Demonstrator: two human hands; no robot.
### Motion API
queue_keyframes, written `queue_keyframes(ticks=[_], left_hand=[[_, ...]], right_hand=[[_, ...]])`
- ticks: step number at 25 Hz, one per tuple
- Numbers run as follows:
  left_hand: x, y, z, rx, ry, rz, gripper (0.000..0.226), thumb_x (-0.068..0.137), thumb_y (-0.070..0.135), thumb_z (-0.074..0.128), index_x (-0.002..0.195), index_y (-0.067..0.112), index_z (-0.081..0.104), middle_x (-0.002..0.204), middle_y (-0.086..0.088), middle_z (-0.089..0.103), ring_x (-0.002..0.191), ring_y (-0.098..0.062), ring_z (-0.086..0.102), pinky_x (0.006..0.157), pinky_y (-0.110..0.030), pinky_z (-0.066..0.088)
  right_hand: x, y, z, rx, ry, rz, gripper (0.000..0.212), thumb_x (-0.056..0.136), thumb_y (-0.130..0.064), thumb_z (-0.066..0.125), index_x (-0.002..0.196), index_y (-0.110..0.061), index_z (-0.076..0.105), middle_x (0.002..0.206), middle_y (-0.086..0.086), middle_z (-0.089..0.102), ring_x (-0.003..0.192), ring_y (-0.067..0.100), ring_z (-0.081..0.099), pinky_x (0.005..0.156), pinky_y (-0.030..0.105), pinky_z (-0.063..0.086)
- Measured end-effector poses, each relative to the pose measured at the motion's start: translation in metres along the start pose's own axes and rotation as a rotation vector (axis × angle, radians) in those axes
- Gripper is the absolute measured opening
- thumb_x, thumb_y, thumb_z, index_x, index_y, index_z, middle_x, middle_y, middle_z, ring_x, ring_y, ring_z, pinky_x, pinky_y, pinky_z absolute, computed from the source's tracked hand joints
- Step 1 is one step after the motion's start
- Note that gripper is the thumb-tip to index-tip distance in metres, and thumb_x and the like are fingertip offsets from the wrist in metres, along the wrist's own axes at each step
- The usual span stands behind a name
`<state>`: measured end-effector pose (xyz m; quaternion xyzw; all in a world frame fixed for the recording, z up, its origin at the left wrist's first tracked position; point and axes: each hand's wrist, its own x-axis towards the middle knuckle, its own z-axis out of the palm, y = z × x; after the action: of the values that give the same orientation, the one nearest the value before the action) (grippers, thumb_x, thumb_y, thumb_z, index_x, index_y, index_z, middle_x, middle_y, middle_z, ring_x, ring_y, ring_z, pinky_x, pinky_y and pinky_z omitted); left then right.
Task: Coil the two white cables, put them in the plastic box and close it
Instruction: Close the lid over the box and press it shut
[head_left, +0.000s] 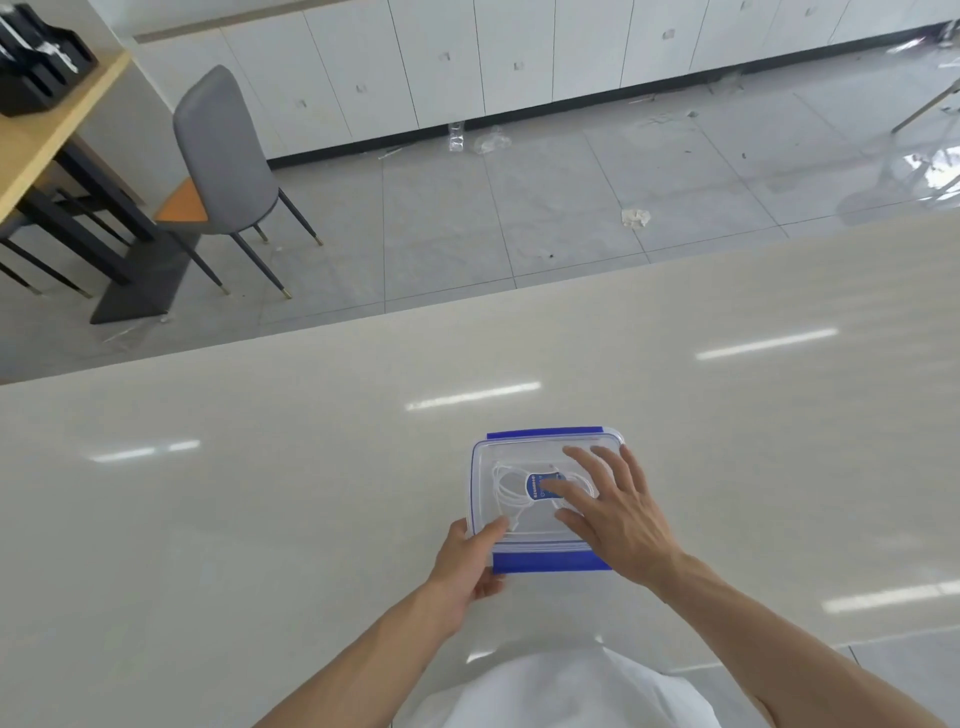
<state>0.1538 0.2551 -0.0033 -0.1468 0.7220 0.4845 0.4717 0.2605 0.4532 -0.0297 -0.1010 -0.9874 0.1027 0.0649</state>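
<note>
Head view. Plastic box sits on the desk straight ahead of the person, close to the near edge, slightly right of body centre. Its long axis runs left to right across the view; the blue clip flaps lie on the far and near long sides. Clear lid is already seated over the box, and the white cables show through it as loose loops around a blue label.

Right hand lies flat on the lid, fingers spread, palm over the right half. It holds nothing, only bears down. Left hand clasps the near-left corner, thumb on top of the lid, fingers curled under the rim.

Judgement: the near blue flap lies between the two hands, touching the left one, so the left is better placed to snap it. Far flap is beyond the right fingertips.

Materials: box thin, glossy, translucent, with rounded corners. Desk pale, polished, with streaks of reflected light.
</note>
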Motion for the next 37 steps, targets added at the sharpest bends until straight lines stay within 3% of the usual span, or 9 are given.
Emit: queue_keyframes(ticks=[7, 12, 15, 17, 21, 24, 26, 29, 37], left_hand=[[-0.007, 0.013, -0.003, -0.208, -0.03, -0.128, 0.024, 0.085, 0.009, 0.073, 0.104, 0.005, 0.059, 0.09, -0.015, 0.062, 0.058, -0.025, 0.063, 0.042, -0.024, 0.05], [-0.007, 0.021, -0.007, -0.27, -0.063, -0.21, 0.017, 0.084, 0.003, 0.071, 0.099, 0.004, 0.063, 0.093, -0.018, 0.059, 0.065, -0.028, 0.063, 0.042, -0.023, 0.052], [-0.01, 0.023, -0.008, -0.197, -0.045, -0.17, 0.035, 0.083, 0.001, 0.07, 0.115, 0.006, 0.056, 0.103, -0.02, 0.063, 0.066, -0.03, 0.067, 0.048, -0.027, 0.054], [-0.012, 0.023, -0.013, -0.083, -0.031, -0.069, 0.057, 0.082, 0.006, 0.072, 0.13, 0.017, 0.042, 0.109, -0.017, 0.066, 0.071, -0.03, 0.071, 0.056, -0.031, 0.057], [-0.014, 0.028, -0.019, 0.513, 0.054, 0.239, 0.088, 0.072, 0.043, 0.077, 0.144, 0.036, 0.026, 0.119, 0.001, 0.053, 0.091, -0.017, 0.067, 0.069, -0.028, 0.055], [-0.008, 0.037, -0.018, 0.972, 0.212, 0.659, 0.098, 0.065, 0.069, 0.068, 0.146, 0.042, 0.019, 0.139, 0.006, 0.034, 0.123, -0.014, 0.047, 0.096, -0.034, 0.048], [0.001, 0.037, -0.015, 1.316, 0.097, 0.933, 0.109, 0.063, 0.083, 0.056, 0.151, 0.046, 0.004, 0.16, 0.003, 0.012, 0.148, -0.021, 0.017, 0.118, -0.044, 0.023], [0.019, 0.031, -0.011, 1.645, -0.068, 1.081, 0.117, 0.066, 0.087, 0.05, 0.151, 0.044, -0.018, 0.164, 0.001, -0.025, 0.149, -0.029, -0.026, 0.118, -0.052, -0.013], [0.041, 0.021, -0.017, 1.688, -0.006, 1.202, 0.095, 0.082, 0.079, 0.042, 0.157, 0.036, 0.002, 0.167, -0.006, 0.008, 0.153, -0.035, 0.004, 0.12, -0.053, 0.021]], right_hand=[[-0.003, -0.01, -0.001, 0.059, 0.1, -0.012, 0.015, 0.092, -0.041, 0.062, 0.104, -0.034, 0.064, 0.116, 0.0, 0.067, 0.104, 0.032, 0.062, 0.114, 0.054, 0.032], [-0.026, -0.002, -0.002, -0.02, -0.169, -0.115, 0.066, 0.087, -0.074, 0.045, 0.14, -0.034, 0.05, 0.152, 0.0, 0.049, 0.14, 0.034, 0.045, 0.115, 0.057, 0.023], [-0.032, 0.002, -0.004, -0.064, -0.203, -0.126, 0.068, 0.09, -0.069, 0.045, 0.149, -0.036, 0.039, 0.16, -0.007, 0.036, 0.147, 0.03, 0.035, 0.116, 0.053, 0.019], [-0.032, 0.001, -0.003, -0.054, -0.189, -0.111, 0.064, 0.093, -0.065, 0.044, 0.15, -0.036, 0.037, 0.16, -0.009, 0.034, 0.148, 0.029, 0.033, 0.117, 0.051, 0.019], [-0.033, 0.001, -0.004, -0.033, -0.164, -0.128, 0.063, 0.093, -0.065, 0.045, 0.15, -0.038, 0.037, 0.159, -0.009, 0.036, 0.147, 0.028, 0.035, 0.117, 0.051, 0.021], [-0.031, 0.004, -0.005, -0.045, -0.165, -0.141, 0.064, 0.092, -0.066, 0.046, 0.149, -0.039, 0.038, 0.158, -0.01, 0.038, 0.145, 0.028, 0.038, 0.116, 0.052, 0.022], [-0.031, 0.004, -0.005, -0.038, -0.17, -0.139, 0.063, 0.091, -0.066, 0.047, 0.148, -0.04, 0.039, 0.158, -0.01, 0.039, 0.145, 0.028, 0.039, 0.116, 0.052, 0.023], [-0.031, 0.004, -0.004, -0.029, -0.172, -0.145, 0.064, 0.093, -0.066, 0.045, 0.15, -0.04, 0.036, 0.16, -0.01, 0.035, 0.147, 0.028, 0.034, 0.118, 0.053, 0.021], [-0.031, 0.005, -0.001, -0.014, -0.15, -0.145, 0.062, 0.095, -0.064, 0.043, 0.151, -0.04, 0.033, 0.16, -0.01, 0.035, 0.148, 0.027, 0.031, 0.118, 0.051, 0.022]])
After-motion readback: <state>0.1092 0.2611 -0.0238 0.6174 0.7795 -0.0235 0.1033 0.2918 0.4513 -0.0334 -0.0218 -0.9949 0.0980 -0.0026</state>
